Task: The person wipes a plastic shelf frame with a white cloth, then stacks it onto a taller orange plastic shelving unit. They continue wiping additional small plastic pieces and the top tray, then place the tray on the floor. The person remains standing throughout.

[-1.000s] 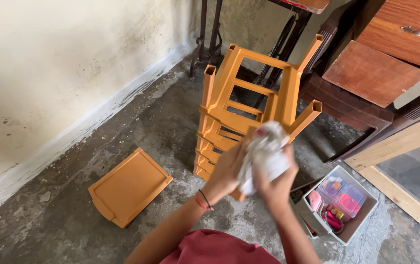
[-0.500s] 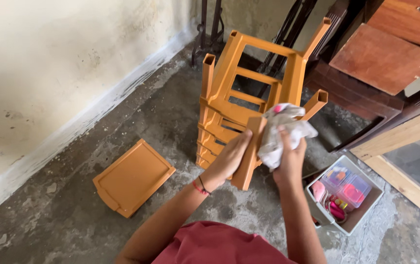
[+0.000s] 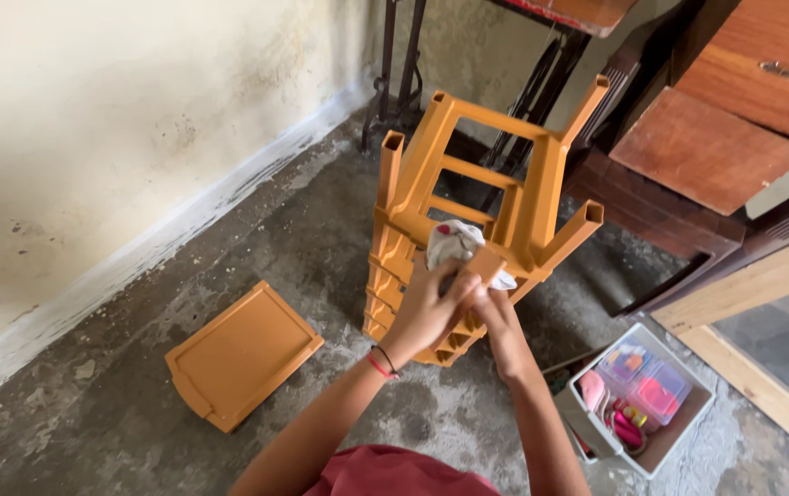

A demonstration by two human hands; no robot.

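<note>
1. One orange plastic rack [image 3: 468, 220] is lying tipped on the concrete floor [image 3: 321, 230], its four open-ended legs pointing up and away.
2. One loose orange tray [image 3: 243, 354] is lying flat to its left, well apart.
3. One small bin of colourful items [image 3: 642, 404] is sitting to the right.
4. One white cloth [image 3: 454, 243], raised higher half a second ago, is now pressing against the rack's near leg.
5. The left hand [image 3: 431, 308] is gripping that leg; the right hand [image 3: 495, 308], fingers closed, is clutching the cloth.

Soft, even daylight, faint shadows, no glare; the picture is sharp, with slight wide-angle stretching at the edges.
</note>
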